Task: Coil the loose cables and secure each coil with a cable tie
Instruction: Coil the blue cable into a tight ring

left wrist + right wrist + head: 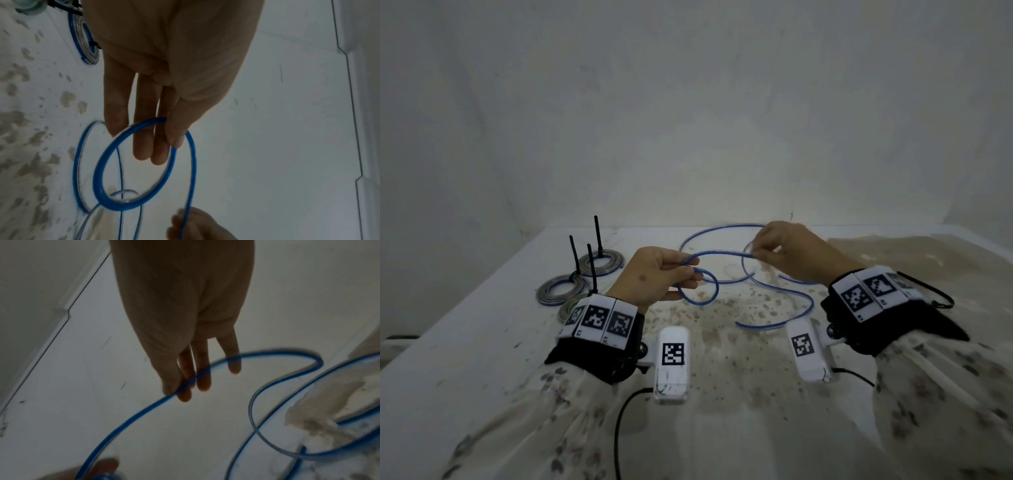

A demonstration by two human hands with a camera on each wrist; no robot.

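1. The blue cable (pixel 726 255) is a thin, glossy, partly see-through plastic strand, blue along one side and clear along the other.
2. The left hand (pixel 657 277) pinches it between thumb and fingers, holding one small round loop (pixel 144 164) raised above the middle of the worktop (pixel 465 342).
3. From that grip the cable arcs across to the right hand (pixel 791 253), whose thumb and forefinger pinch the strand; its other fingers are loosely spread.
4. Past the right hand the rest trails in loose curves over the worktop, toward the far edge and the right side.
5. Three finished coils (pixel 561 289) lie flat near the left edge, silvery-grey with a blue line, each bound by a black cable tie (pixel 596 236) whose stiff tail stands upright.
6. The worktop is white and smooth, mottled with brown stains across its middle and right side.
7. Both wrists carry black bands with square black-and-white markers, and the sleeves are pale floral fabric.
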